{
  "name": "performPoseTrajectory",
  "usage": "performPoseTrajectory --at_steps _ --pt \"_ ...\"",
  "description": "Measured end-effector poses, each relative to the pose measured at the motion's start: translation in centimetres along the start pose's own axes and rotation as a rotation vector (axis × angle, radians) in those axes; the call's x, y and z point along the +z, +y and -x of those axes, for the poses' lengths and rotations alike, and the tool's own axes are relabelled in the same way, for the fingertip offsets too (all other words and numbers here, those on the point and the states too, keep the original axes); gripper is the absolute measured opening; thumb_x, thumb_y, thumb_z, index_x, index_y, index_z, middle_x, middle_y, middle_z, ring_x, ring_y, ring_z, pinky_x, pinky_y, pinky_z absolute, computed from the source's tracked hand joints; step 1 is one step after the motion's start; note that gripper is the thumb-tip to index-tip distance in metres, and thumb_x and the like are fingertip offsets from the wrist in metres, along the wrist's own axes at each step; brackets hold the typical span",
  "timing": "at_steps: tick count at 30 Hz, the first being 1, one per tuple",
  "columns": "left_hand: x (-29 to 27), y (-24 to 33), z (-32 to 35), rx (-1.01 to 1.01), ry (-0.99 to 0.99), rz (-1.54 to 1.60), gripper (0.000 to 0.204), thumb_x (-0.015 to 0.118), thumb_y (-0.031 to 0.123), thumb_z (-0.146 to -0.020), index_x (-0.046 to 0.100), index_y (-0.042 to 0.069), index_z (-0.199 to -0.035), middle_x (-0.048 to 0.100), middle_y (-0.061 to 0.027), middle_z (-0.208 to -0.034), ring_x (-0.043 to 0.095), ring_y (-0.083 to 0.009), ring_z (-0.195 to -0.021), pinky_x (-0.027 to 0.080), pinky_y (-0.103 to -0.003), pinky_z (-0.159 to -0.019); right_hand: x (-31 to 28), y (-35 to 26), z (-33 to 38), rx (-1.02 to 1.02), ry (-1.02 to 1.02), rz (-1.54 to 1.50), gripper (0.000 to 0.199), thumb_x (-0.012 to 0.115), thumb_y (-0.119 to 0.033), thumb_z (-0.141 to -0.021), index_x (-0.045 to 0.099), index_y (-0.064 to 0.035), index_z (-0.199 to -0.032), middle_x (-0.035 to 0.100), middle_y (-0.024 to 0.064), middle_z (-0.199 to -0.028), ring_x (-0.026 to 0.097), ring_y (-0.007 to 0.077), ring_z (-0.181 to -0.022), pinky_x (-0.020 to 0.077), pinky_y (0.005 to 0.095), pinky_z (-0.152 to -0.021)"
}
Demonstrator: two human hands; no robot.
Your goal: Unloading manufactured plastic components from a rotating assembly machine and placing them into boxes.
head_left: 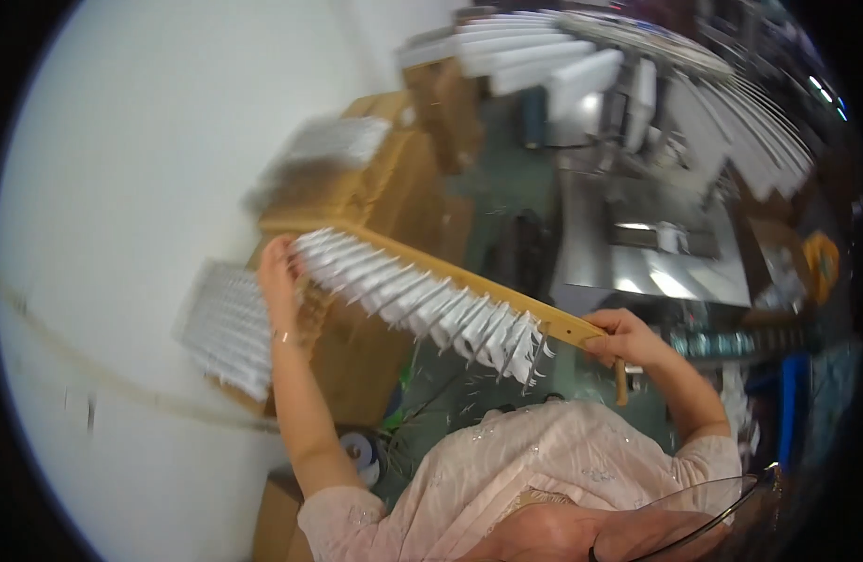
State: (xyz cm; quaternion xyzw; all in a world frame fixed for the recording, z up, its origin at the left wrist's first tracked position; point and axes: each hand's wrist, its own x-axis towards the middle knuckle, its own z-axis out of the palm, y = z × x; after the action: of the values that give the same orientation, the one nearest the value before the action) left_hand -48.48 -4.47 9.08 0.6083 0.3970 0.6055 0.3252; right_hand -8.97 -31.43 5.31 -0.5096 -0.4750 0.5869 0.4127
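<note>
A long yellow wooden bar (469,277) hangs slantwise in front of me, higher at its left end. Along its lower side runs a dense row of thin white pieces (422,302) set on metal pins; their exact kind is unclear. My right hand (628,337) grips the bare right end of the bar, thumb on its face, near a short wooden peg (620,382). At the other end, my left hand (280,270) is closed around the bar's tip beside the first white pieces, its fingers partly hidden.
Large cardboard boxes (408,187) stand against the white wall on the left, with a blurred silvery pack (333,142) on top. A tray of similar white pieces (227,323) leans lower down. A metal worktable (590,239) and a round rack with white panels (520,47) stand ahead.
</note>
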Motion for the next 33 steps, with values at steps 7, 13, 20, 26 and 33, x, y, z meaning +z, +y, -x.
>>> performPoseTrajectory --at_steps 7,13,20,26,33 --pt "9.3 -2.5 4.3 0.049 -0.101 -0.085 0.029 0.038 0.026 -0.09 0.054 0.003 -0.084 0.05 0.0006 -0.067 0.043 -0.0047 -0.055 0.036 -0.017 -0.048 -13.6 -1.9 4.4 -0.181 0.309 -0.189 0.022 0.057 -0.007 -0.074 0.055 -0.0002 -0.094 0.056 0.0059 -0.071 0.051 0.0108 -0.052 0.0411 0.0218 -0.046" --pt "23.7 -0.8 9.4 0.152 -0.192 0.033 0.021 0.042 0.013 -0.088 0.055 -0.003 -0.088 0.054 -0.0053 -0.071 0.048 -0.0077 -0.056 0.037 -0.018 -0.048 -27.2 1.4 8.7 -0.366 0.675 -0.311 0.014 0.057 -0.014 -0.074 0.053 -0.0038 -0.083 0.052 0.0048 -0.065 0.048 0.0118 -0.05 0.0374 0.0227 -0.044" --pt "35.8 2.5 10.9 0.164 -0.196 0.005 0.016 0.045 0.006 -0.084 0.057 -0.004 -0.086 0.053 -0.005 -0.069 0.046 -0.0097 -0.056 0.037 -0.019 -0.047 -41.3 2.7 9.9 -0.553 0.881 -0.192 0.015 0.058 -0.018 -0.074 0.051 -0.008 -0.082 0.053 0.0034 -0.065 0.051 0.0114 -0.052 0.0402 0.0233 -0.044" --pt "38.7 4.2 11.0 0.455 -0.186 -0.133 0.017 0.043 0.005 -0.083 0.056 -0.005 -0.085 0.052 -0.0069 -0.068 0.044 -0.0102 -0.051 0.036 -0.021 -0.046 -44.3 2.6 7.1 -0.487 0.825 -0.562 0.013 0.053 -0.02 -0.075 0.051 -0.0088 -0.08 0.051 0.0013 -0.067 0.048 0.0101 -0.054 0.0391 0.0233 -0.044" --pt "39.9 5.9 9.8 0.646 -0.068 -0.217 0.014 0.046 0.003 -0.083 0.057 -0.005 -0.087 0.054 -0.0081 -0.071 0.049 -0.011 -0.056 0.041 -0.022 -0.05 -52.4 4.2 6.1 -0.611 0.792 -0.473 0.026 0.055 -0.019 -0.076 0.06 0.0009 -0.092 0.06 0.0102 -0.091 0.057 0.0173 -0.082 0.0439 0.0263 -0.074"
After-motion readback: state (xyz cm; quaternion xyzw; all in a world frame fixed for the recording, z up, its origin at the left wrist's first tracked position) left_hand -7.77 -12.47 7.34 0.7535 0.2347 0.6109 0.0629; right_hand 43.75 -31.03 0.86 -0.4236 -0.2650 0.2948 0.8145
